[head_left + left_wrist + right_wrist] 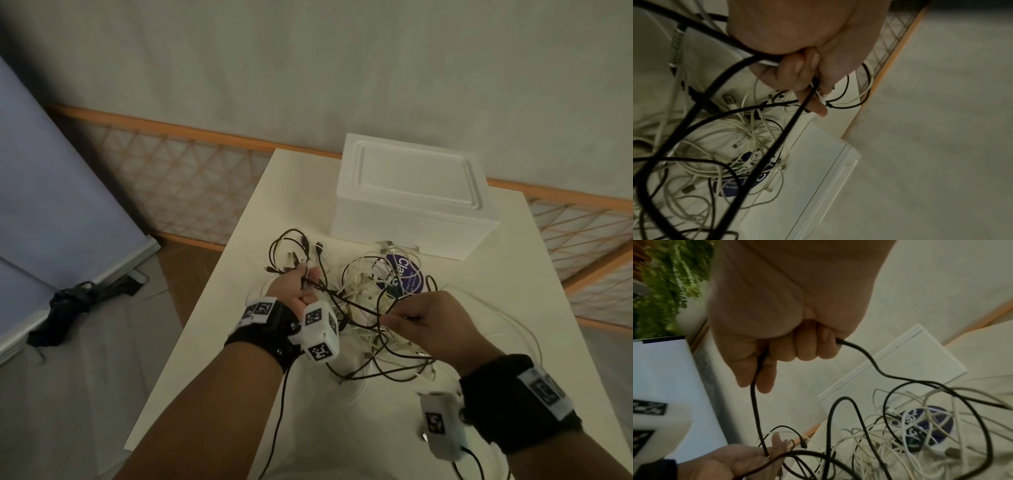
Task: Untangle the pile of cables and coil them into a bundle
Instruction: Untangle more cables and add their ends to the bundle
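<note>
My left hand (298, 287) grips a bunch of black cable loops, lifted so they stay out of the mess. My right hand (432, 323) is closed on one black cable (869, 356), I think to free it. The pile (370, 308) sits on the table (219, 342).

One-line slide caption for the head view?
Left hand and right hand hold black cables above tangled white cables on white table.

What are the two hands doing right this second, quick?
Left hand: closed, gripping several black cables.
Right hand: closed, fingers curled round one black cable from the pile.
</note>
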Motion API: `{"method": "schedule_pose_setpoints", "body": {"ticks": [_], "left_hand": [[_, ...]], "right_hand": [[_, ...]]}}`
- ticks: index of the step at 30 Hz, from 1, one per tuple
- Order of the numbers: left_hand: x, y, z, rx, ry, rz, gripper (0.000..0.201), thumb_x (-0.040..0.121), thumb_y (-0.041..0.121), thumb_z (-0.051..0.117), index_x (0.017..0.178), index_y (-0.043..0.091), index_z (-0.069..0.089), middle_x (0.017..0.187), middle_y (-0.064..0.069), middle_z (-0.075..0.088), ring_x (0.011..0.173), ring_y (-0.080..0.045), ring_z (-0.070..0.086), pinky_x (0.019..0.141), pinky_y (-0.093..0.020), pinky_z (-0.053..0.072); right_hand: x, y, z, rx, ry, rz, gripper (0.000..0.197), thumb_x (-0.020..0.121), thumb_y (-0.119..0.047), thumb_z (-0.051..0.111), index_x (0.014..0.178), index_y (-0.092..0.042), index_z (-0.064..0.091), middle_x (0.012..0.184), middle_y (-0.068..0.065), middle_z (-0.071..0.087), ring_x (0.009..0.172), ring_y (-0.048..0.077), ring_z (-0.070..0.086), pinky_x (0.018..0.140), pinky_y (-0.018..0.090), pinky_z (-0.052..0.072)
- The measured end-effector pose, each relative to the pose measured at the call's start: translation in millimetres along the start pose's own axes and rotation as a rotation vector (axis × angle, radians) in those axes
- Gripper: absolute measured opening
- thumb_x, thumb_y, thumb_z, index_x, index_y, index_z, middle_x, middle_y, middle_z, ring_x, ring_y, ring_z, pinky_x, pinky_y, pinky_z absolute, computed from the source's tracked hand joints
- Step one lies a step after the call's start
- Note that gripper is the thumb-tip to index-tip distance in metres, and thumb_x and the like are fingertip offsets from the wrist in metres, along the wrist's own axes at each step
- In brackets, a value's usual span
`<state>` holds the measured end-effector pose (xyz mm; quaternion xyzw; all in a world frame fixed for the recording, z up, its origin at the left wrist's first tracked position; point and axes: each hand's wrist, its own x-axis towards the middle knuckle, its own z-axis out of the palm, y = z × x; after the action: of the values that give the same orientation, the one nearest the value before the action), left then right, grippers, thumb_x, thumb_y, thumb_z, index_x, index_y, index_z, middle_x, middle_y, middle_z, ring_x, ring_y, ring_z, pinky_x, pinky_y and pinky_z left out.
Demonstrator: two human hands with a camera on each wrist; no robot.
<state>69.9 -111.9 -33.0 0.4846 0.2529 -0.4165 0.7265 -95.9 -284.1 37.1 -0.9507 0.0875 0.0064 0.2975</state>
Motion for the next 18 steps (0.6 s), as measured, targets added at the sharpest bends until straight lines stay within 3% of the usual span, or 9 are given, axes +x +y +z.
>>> {"method": "schedule_pose_setpoints", "body": {"ticks": [2,4,5,6,8,10,12,15,18], "left_hand": [[1.2,1.0,1.2,-0.067,-0.018,0.017,0.031,0.101,0.036,0.044,0.082,0.014,0.055,0.051,0.004,0.063,0.024,-0.007,0.026,0.029,-0.011,0.024],[1.2,-2.0,5.0,-0.065,-0.021,0.049,0.033,0.101,0.036,0.043,0.082,0.013,0.059,0.064,0.005,0.071,0.025,-0.005,0.027,0.029,-0.012,0.023],[0.3,-5.8,8.5,-0.057,-0.034,0.056,0.033,0.101,0.036,0.043,0.084,0.013,0.06,0.067,0.005,0.072,0.026,-0.005,0.029,0.028,-0.013,0.024],[-2.9,-9.8,13.0,-0.053,-0.042,0.063,0.032,0.1,0.035,0.044,0.085,0.012,0.06,0.069,0.004,0.073,0.027,-0.004,0.032,0.027,-0.013,0.024],[-10.8,-16.4,22.8,-0.086,-0.051,0.048,0.03,0.099,0.034,0.047,0.087,0.01,0.06,0.072,-0.001,0.073,0.03,-0.005,0.041,0.027,-0.013,0.027],[-17.9,-16.8,30.1,-0.118,-0.066,0.003,0.031,0.098,0.034,0.05,0.083,0.008,0.06,0.075,-0.006,0.07,0.034,-0.012,0.053,0.03,-0.014,0.036],[-21.3,-12.5,28.2,-0.088,-0.088,-0.004,0.038,0.098,0.037,0.049,0.076,0.007,0.059,0.065,-0.007,0.064,0.031,-0.014,0.05,0.03,-0.015,0.035],[-16.5,-3.2,10.0,0.014,-0.123,0.017,0.041,0.095,0.041,0.053,0.069,0.009,0.054,0.057,-0.003,0.051,0.028,-0.007,0.026,0.031,-0.014,0.023],[-14.7,3.9,-7.7,0.039,-0.188,0.001,0.038,0.09,0.038,0.059,0.063,0.011,0.051,0.053,0.002,0.042,0.029,-0.005,0.023,0.032,-0.015,0.021]], "right_hand": [[6.9,3.8,1.2,-0.047,-0.035,0.048,0.019,0.085,-0.039,0.065,0.076,-0.024,0.072,0.067,-0.011,0.065,0.064,0.004,0.06,0.061,0.026,0.047],[16.8,2.2,5.9,-0.234,-0.129,0.1,0.016,0.088,-0.032,0.056,0.095,-0.027,0.07,0.091,-0.011,0.069,0.086,0.008,0.063,0.075,0.025,0.048],[21.6,-2.3,9.1,-0.282,-0.159,0.108,0.025,0.087,-0.026,0.053,0.108,-0.03,0.065,0.106,-0.011,0.067,0.099,0.01,0.061,0.083,0.025,0.047],[26.4,-8.5,14.7,-0.262,-0.182,0.103,0.036,0.087,-0.022,0.05,0.12,-0.031,0.059,0.117,-0.009,0.064,0.108,0.013,0.059,0.09,0.026,0.046],[35.4,-26.3,27.3,-0.147,-0.219,0.07,0.041,0.09,-0.025,0.048,0.131,-0.03,0.049,0.119,-0.001,0.063,0.108,0.018,0.06,0.092,0.032,0.048],[44.4,-41.4,39.8,-0.159,-0.223,-0.01,0.036,0.094,-0.04,0.044,0.128,-0.032,0.047,0.109,0.003,0.066,0.099,0.023,0.062,0.085,0.038,0.051],[51.4,-50.4,44.3,-0.237,-0.247,-0.07,0.037,0.094,-0.046,0.033,0.123,-0.028,0.049,0.104,0.003,0.065,0.092,0.023,0.062,0.081,0.041,0.052],[58.4,-51.7,28.8,-0.111,-0.229,-0.028,0.03,0.099,-0.035,0.037,0.107,-0.019,0.062,0.081,-0.006,0.059,0.073,0.01,0.056,0.069,0.026,0.047],[59.6,-47.6,4.1,0.139,-0.044,0.055,0.02,0.096,-0.024,0.049,0.089,-0.02,0.068,0.076,-0.008,0.061,0.071,0.012,0.058,0.063,0.02,0.041]]}}
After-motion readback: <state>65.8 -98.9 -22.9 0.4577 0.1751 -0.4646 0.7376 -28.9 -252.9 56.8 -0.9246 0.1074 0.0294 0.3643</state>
